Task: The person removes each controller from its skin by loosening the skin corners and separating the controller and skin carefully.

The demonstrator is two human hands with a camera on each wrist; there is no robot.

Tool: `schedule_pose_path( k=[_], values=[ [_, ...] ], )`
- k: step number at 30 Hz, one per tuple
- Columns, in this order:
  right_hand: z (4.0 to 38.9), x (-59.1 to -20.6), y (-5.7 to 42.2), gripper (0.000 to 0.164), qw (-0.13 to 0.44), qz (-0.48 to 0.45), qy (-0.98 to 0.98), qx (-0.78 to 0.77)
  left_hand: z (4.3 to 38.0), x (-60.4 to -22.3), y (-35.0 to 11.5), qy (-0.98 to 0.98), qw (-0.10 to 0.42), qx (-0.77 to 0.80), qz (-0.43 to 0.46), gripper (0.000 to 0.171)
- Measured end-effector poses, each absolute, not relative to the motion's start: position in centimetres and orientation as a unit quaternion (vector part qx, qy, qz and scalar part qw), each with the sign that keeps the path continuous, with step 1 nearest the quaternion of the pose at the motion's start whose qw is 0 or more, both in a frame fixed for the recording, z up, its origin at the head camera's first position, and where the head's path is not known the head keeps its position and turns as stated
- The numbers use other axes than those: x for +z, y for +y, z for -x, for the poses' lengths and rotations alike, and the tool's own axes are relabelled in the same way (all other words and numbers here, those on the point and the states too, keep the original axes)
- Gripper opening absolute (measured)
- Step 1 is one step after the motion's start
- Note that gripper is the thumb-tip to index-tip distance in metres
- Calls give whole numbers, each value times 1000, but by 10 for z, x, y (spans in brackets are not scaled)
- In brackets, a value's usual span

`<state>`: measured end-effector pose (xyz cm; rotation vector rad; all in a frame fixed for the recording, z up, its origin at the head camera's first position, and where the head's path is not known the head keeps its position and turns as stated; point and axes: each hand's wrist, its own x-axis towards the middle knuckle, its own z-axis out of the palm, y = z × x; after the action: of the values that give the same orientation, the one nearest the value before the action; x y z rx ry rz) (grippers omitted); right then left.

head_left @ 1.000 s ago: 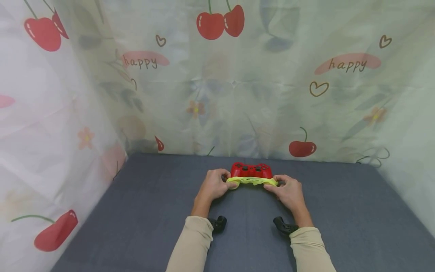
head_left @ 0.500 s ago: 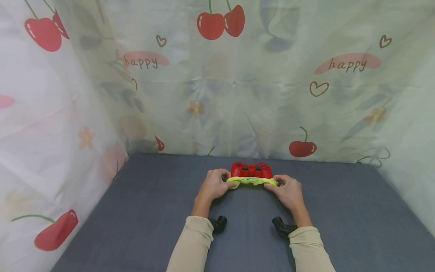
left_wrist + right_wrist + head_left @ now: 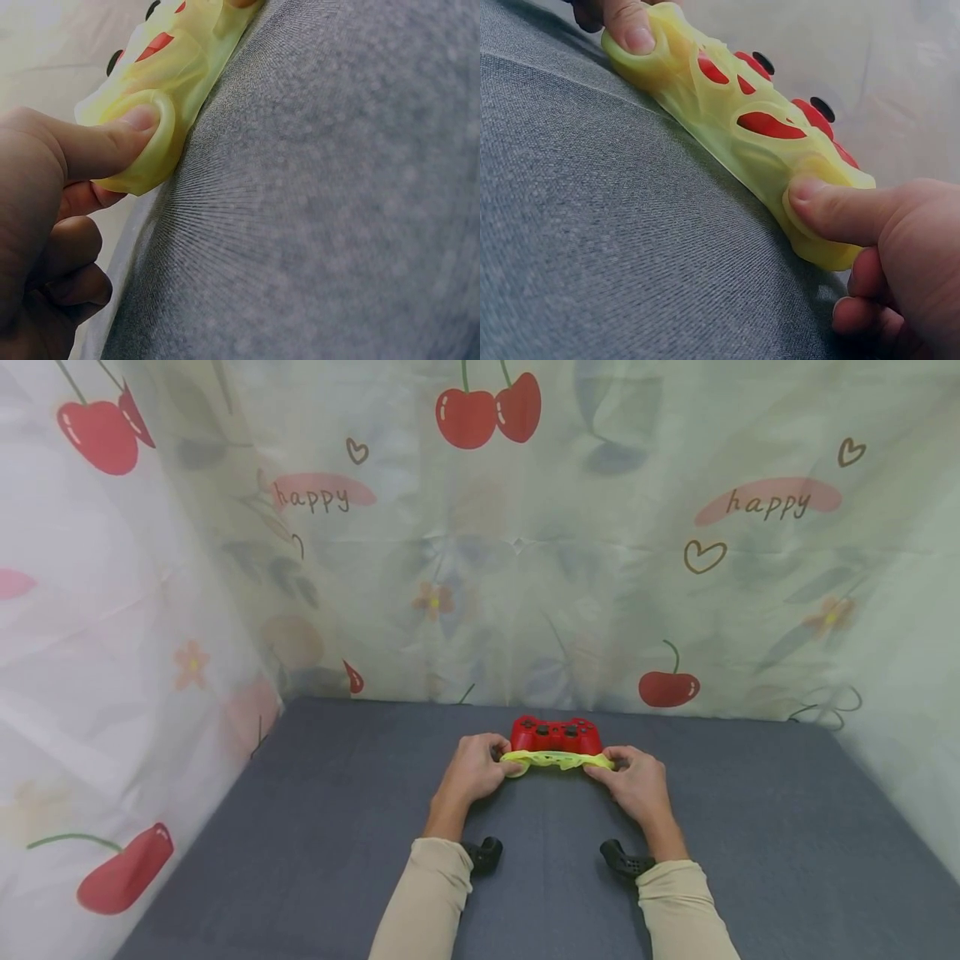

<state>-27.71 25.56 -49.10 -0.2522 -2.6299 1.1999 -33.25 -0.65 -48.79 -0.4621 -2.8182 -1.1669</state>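
Note:
A red game controller [image 3: 556, 737] with black thumbsticks lies near the back of the table. Along its near side stretches a yellow translucent silicone controller cover [image 3: 557, 760], with red showing through its cutouts in the right wrist view. My left hand [image 3: 477, 766] pinches the cover's left end, the thumb [image 3: 120, 139] pressed into its rounded lobe. At the opposite end my right hand [image 3: 634, 782] pinches the cover, thumb [image 3: 832, 206] on the near face and fingers curled behind. Much of the controller is hidden behind the cover in both wrist views.
A dark grey cloth [image 3: 315, 860] covers the table. Behind it hangs a curtain [image 3: 517, 610] printed with cherries, and another side of it runs along the left. Black wrist-worn devices [image 3: 486, 856] stick out inward from both sleeves.

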Motion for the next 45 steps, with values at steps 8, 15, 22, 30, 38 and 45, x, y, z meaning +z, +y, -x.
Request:
schedule_pose_path(
  k=[8, 15, 22, 30, 38, 45],
  values=[
    [279, -491, 254, 43, 124, 92, -901, 406, 332, -487, -7, -917, 37, -368, 153, 19],
    [280, -493, 254, 38, 142, 88, -904, 394, 332, -487, -6, -918, 32, -364, 156, 16],
    [281, -494, 255, 33, 145, 81, -902, 399, 330, -486, -5, -917, 19, -366, 157, 18],
    [282, -495, 255, 31, 125, 79, -902, 406, 328, -485, -2, -918, 6, -359, 166, 31],
    [282, -494, 254, 32, 113, 68, -914, 384, 326, -484, -2, -921, 8, -345, 179, 27],
    [282, -490, 254, 34, 106, 46, -922, 370, 327, -483, -3, -921, 0, -339, 189, 23]
  ],
)
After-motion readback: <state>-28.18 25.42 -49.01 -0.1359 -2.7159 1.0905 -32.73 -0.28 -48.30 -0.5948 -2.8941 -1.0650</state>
